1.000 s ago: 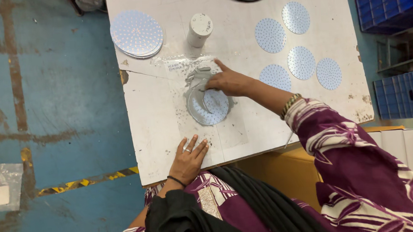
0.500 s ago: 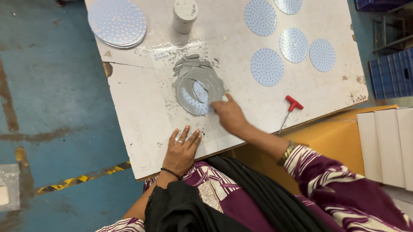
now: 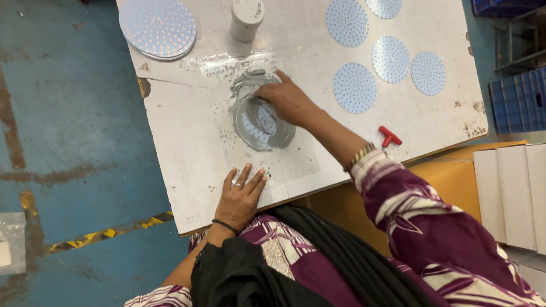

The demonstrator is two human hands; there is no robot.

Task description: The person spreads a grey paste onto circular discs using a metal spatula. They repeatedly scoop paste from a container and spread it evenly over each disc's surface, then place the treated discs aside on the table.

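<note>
Right hand (image 3: 289,100) reaching over the white table (image 3: 187,151), fingertips pressing on a grey ring-shaped piece (image 3: 260,122) mid-table, nothing clasped. Left hand (image 3: 241,198) lying flat and open at the near edge. Dotted round discs (image 3: 355,87) lying far right, a stack (image 3: 158,24) far left.

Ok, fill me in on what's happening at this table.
A person in a purple patterned top leans over a white worktable. Their right hand presses on a round dotted disc smeared with grey paste at the table's middle. Their left hand lies flat, fingers spread, on the near edge. A stack of the same discs and a white cylindrical container sit at the far side; five clean single discs lie to the right, near a red T-handled tool.
</note>
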